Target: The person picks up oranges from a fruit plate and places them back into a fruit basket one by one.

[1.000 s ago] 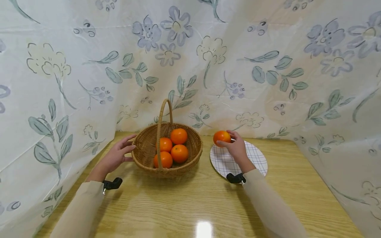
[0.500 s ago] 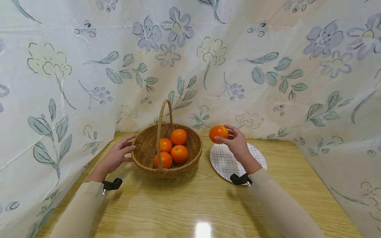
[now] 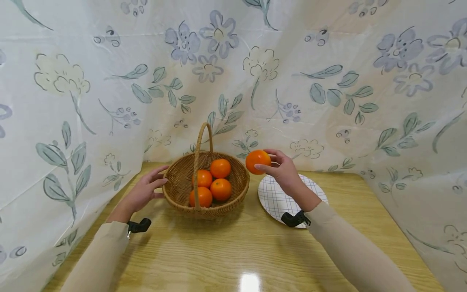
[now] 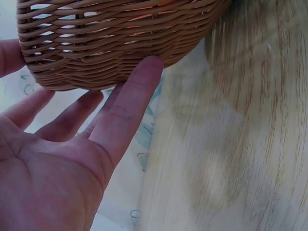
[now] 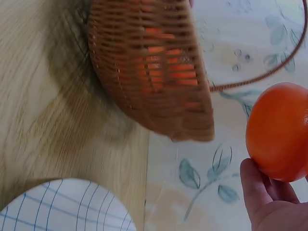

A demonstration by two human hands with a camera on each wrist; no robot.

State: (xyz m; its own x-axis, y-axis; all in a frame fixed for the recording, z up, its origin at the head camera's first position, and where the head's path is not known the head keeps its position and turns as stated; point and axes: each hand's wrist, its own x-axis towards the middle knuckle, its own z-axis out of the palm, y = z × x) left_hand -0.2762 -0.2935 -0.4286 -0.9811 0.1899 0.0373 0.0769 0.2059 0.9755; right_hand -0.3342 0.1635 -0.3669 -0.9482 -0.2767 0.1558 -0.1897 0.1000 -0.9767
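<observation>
My right hand (image 3: 286,172) holds an orange (image 3: 258,162) between thumb and fingers, raised in the gap between the basket and the plate. In the right wrist view that orange (image 5: 281,132) is large, with fingertips against its lower side. A wicker basket (image 3: 238,198) with a tall arched handle stands left of it, and several oranges (image 3: 220,189) lie inside. My left hand (image 3: 146,188) touches the basket's left side with spread fingers. The left wrist view shows its fingertips along the outer wicker wall (image 4: 120,53), reaching under the curve.
A round white plate (image 3: 270,198) with blue grid lines lies on the wooden table (image 3: 219,251), partly hidden under my right forearm. Floral cloth (image 3: 233,81) hangs close behind the basket and along both sides.
My right hand has lifted the orange from over the plate and carried it left and up, closer to the basket's right rim. The left hand and the basket have stayed in place.
</observation>
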